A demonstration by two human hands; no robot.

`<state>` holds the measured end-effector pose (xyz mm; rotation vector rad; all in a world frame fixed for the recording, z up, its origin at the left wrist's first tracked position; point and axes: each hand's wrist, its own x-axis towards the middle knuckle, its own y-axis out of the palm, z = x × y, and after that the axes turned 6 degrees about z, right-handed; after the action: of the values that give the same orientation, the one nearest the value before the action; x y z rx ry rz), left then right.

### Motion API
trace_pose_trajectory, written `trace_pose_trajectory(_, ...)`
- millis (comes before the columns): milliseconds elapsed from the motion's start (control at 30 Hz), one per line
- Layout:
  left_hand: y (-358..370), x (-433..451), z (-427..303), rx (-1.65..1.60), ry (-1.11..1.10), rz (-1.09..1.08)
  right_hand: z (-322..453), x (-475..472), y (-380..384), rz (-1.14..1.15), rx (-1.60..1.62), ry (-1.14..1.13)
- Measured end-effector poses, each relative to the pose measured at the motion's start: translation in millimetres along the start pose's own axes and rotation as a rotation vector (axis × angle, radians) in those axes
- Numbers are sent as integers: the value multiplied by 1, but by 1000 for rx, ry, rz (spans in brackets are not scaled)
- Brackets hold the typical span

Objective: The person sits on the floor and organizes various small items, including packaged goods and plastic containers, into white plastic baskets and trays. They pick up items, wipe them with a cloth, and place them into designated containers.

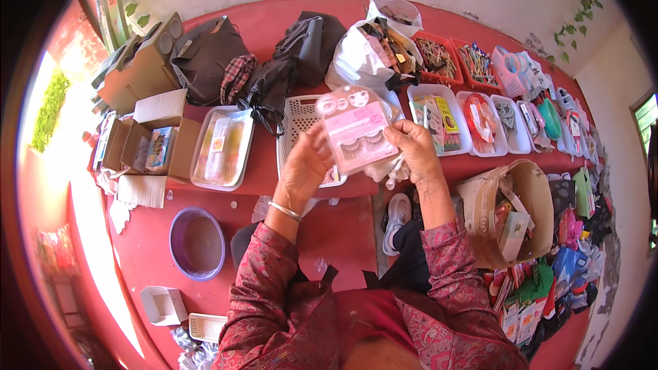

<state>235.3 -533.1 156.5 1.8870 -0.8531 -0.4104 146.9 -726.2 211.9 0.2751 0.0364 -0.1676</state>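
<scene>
A clear plastic package of false eyelashes with a pink printed card (pixel 358 131) is held up before me. My right hand (pixel 415 150) grips its right edge between thumb and fingers, with a pale cloth (pixel 386 169) just beneath. Beside the package's left edge, my left hand (pixel 307 159) has its fingers spread; whether the fingertips touch the plastic is hard to tell. Behind the package lies a white perforated basket (pixel 300 113), partly covered by the hands and package.
On the red ledge are a cardboard box (pixel 182 146), a white tray (pixel 248 151), dark bags (pixel 208 56), a white plastic bag (pixel 354 54) and red baskets (pixel 455 72). Lower down are a purple basin (pixel 223 246) and a large cardboard box (pixel 475 221).
</scene>
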Motion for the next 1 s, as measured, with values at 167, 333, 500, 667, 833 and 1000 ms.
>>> trace_pose_trajectory(167, 2, 2, 15, 120, -21, -122, -21, 2, 14, -84, -663, -262)
trace_pose_trajectory(333, 2, 3, 15, 316, -21, -135, 0, 9, -16, -351, -385, -153)
trace_pose_trajectory(500, -1, 2, 13, 480, 126, -210, 1, 4, -16, -93, -626, 53)
trace_pose_trajectory(667, 5, 9, -9, 228, 348, -338, -31, 10, 6, 116, -455, 124)
trace_pose_trajectory(833, -10, 14, -5, 242, 364, -295, -50, 43, 55, -32, -61, -55)
trace_pose_trajectory(1000, -8, 1, -33, 240, 355, -553, -31, 80, 21, -29, 41, 49)
